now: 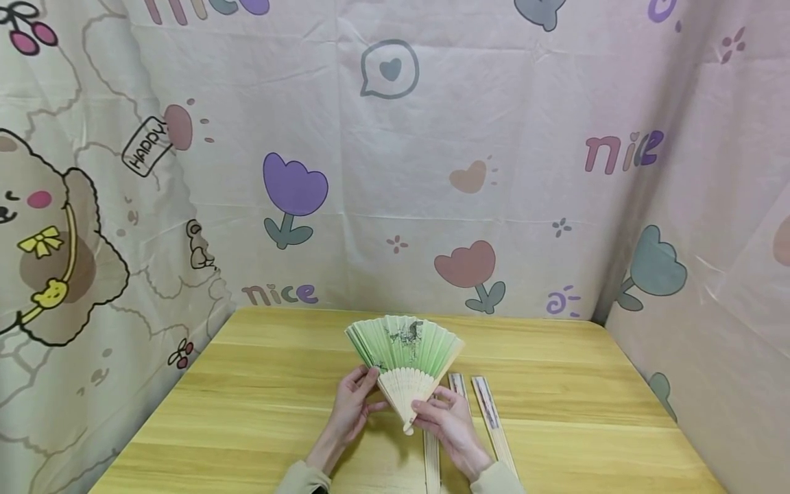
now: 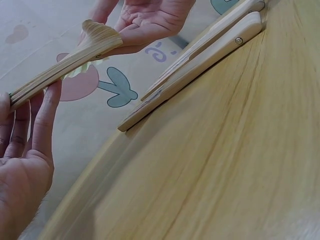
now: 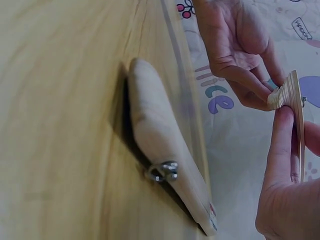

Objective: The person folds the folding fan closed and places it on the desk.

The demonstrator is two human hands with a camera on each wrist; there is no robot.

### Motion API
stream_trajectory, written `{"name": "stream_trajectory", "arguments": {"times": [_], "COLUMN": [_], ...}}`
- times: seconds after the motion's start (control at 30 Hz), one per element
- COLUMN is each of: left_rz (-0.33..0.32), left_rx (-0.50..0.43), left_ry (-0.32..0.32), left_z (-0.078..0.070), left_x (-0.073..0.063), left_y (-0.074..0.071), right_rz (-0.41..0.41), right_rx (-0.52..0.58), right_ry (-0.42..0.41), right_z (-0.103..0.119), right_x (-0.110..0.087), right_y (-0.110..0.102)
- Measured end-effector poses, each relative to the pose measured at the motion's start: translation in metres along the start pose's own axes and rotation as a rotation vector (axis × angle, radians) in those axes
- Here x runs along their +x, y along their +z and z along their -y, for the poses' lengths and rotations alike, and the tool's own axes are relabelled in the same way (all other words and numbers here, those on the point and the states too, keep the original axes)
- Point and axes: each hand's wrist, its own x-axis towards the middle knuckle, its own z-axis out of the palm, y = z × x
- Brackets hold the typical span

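A green folding fan (image 1: pixel 404 346) with a dark printed picture and pale wooden ribs is spread partway, its pivot end pointing down toward me. My left hand (image 1: pixel 353 403) pinches its left edge between thumb and fingers. With thumb and fingers, my right hand (image 1: pixel 449 423) grips the ribs on the right side, close above the pivot. The left wrist view shows the fan (image 2: pixel 62 66) edge-on, raised above the tabletop, with its stacked ribs between both hands. In the right wrist view the ribs (image 3: pixel 295 97) also appear edge-on.
Folded fans lie on the wooden table (image 1: pixel 247 412): one (image 1: pixel 432 460) below the right hand, one (image 1: pixel 457 383) partly hidden behind it, another (image 1: pixel 490 412) to its right. A metal rivet (image 3: pixel 167 171) shows on one of them. A patterned cloth (image 1: pixel 395 171) hangs behind the table.
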Motion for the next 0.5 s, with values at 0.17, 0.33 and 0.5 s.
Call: {"name": "stream_trajectory", "arguments": {"times": [0.17, 0.33, 0.5], "left_rz": [-0.013, -0.030, -0.014], "left_rx": [0.011, 0.030, 0.041], "left_ry": [0.004, 0.001, 0.005], "left_z": [0.0014, 0.0026, 0.0029], "left_x": [0.0016, 0.0024, 0.0026], "left_y": [-0.0003, -0.0014, -0.0011], "right_rz": [-0.004, -0.007, -0.003], "right_rx": [-0.018, -0.025, -0.037], "right_ry": [-0.003, -0.002, -0.001], "right_z": [0.0002, 0.0005, 0.0012], "right_x": [0.0000, -0.0002, -0.0009], "right_y": [-0.0005, -0.0001, -0.0001]}}
